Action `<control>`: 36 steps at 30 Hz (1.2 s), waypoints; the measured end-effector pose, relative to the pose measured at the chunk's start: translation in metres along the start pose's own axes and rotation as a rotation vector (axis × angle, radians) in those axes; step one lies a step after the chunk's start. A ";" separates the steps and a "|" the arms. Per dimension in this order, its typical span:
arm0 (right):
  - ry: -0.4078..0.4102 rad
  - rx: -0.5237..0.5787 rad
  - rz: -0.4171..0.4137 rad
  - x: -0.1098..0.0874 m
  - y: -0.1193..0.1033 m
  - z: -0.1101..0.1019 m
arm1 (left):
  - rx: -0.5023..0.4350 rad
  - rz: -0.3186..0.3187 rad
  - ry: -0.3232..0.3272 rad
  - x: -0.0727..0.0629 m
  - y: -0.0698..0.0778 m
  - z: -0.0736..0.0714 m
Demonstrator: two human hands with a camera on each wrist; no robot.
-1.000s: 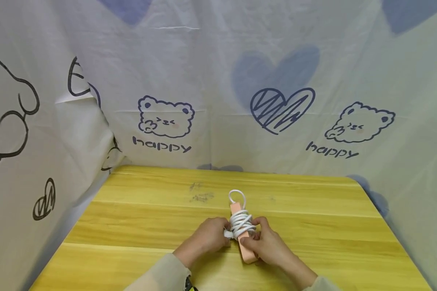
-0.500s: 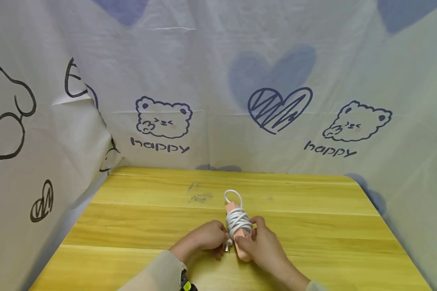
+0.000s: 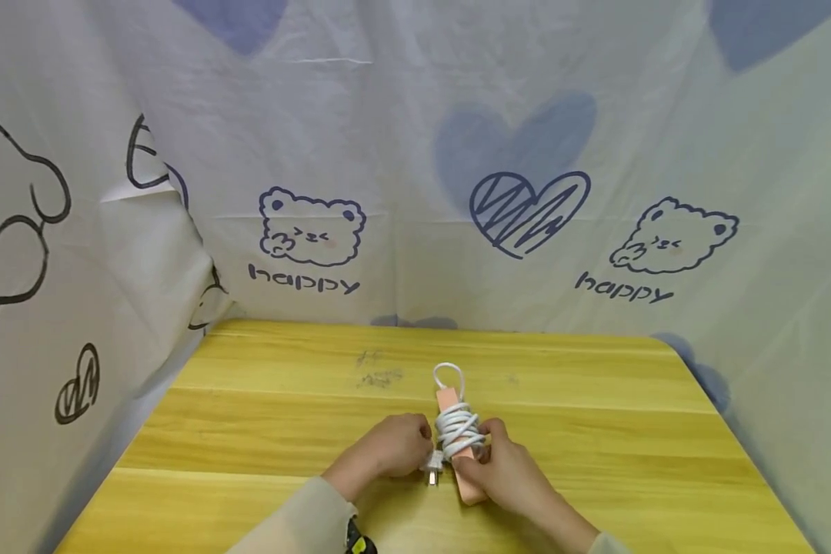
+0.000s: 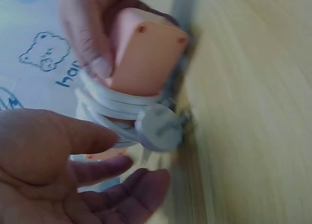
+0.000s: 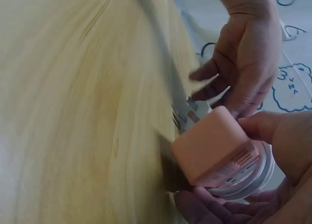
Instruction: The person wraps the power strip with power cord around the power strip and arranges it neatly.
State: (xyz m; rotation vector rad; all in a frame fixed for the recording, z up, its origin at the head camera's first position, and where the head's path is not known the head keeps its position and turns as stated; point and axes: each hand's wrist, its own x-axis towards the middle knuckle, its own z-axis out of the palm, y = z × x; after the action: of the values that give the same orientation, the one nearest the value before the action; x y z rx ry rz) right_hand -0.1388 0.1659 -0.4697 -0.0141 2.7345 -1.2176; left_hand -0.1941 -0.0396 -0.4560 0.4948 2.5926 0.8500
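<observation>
A peach-coloured power strip [image 3: 468, 485] lies slantwise on the table, with its white cord [image 3: 458, 431] wound several times round the middle. Past its far end the cord stands out in a small loop. My right hand [image 3: 515, 471] grips the strip from the right, thumb on top near the close end. At the strip's left side sits the white plug [image 4: 158, 127], its metal prongs towards me in the head view. My left hand [image 3: 396, 446] is right beside the plug; in the left wrist view its fingers are loosely bent and apart, the thumb close to the cord.
The wood-grain table [image 3: 263, 431] spreads out on both sides of the hands. A white cloth [image 3: 415, 277] printed with bears and hearts hangs behind it and at both sides. A dark watch-like band [image 3: 357, 538] shows at my left sleeve.
The plug beside the strip has turned so that its prongs point towards me. The strip shifted slightly left, then back right. My right hand has kept its grip on it.
</observation>
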 end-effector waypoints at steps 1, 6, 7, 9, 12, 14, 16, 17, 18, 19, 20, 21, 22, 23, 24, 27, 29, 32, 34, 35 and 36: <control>-0.015 0.022 0.018 -0.001 0.001 -0.001 | -0.042 -0.011 0.012 0.001 0.000 -0.001; -0.055 0.068 0.067 0.000 0.004 -0.002 | -0.207 -0.055 0.052 0.004 0.001 -0.002; -0.046 0.060 0.063 0.000 0.004 -0.002 | -0.207 -0.059 0.055 0.004 0.001 -0.002; -0.024 0.030 0.050 0.001 0.005 -0.003 | -0.193 -0.060 0.053 0.004 0.001 -0.002; 0.020 -0.018 0.023 0.003 0.005 -0.006 | -0.166 -0.048 0.049 0.004 0.001 -0.003; 0.038 -0.048 0.012 0.003 0.006 -0.009 | -0.151 -0.036 0.044 0.003 0.001 -0.004; 0.045 -0.055 0.012 0.004 0.006 -0.012 | -0.138 -0.023 0.037 0.002 0.001 -0.005; 0.046 -0.055 0.012 0.005 0.007 -0.014 | -0.138 -0.019 0.030 0.002 0.001 -0.006; 0.041 -0.054 0.017 0.005 0.007 -0.015 | -0.144 -0.018 0.017 0.001 0.001 -0.007; 0.037 -0.051 0.024 0.005 0.008 -0.016 | -0.153 -0.016 0.004 0.001 0.000 -0.007; 0.029 -0.043 0.033 0.005 0.008 -0.017 | -0.162 -0.014 -0.009 0.000 0.000 -0.008; 0.029 -0.050 0.038 0.005 0.009 -0.018 | -0.170 -0.011 -0.022 0.000 -0.001 -0.008; 0.027 -0.060 0.042 0.005 0.009 -0.020 | -0.181 -0.009 -0.037 -0.001 -0.001 -0.008; 0.028 -0.073 0.044 0.005 0.009 -0.021 | -0.190 -0.006 -0.049 -0.001 -0.002 -0.008; 0.030 -0.081 0.049 0.005 0.009 -0.023 | -0.195 -0.004 -0.060 -0.002 -0.002 -0.009; 0.059 -0.084 0.063 0.005 0.010 -0.028 | -0.199 -0.003 -0.076 -0.002 -0.002 -0.008; 0.084 -0.064 0.057 0.004 0.010 -0.029 | -0.189 -0.006 -0.076 -0.002 -0.002 -0.007; 0.092 -0.019 0.020 0.004 0.012 -0.025 | -0.174 -0.002 -0.053 -0.002 -0.003 -0.005; 0.075 0.021 -0.014 0.002 0.012 -0.020 | -0.161 0.013 -0.027 -0.002 -0.004 -0.003; 0.060 0.039 -0.025 0.001 0.012 -0.017 | -0.159 0.024 -0.016 -0.002 -0.004 -0.002; 0.044 0.060 -0.032 0.000 0.012 -0.015 | -0.156 0.033 -0.006 -0.002 -0.004 0.000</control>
State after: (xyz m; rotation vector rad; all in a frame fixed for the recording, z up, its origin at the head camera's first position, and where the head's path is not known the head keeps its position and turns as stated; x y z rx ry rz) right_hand -0.1403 0.1845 -0.4686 -0.0255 2.7437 -1.3230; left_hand -0.1936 -0.0436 -0.4581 0.4957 2.4933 1.0508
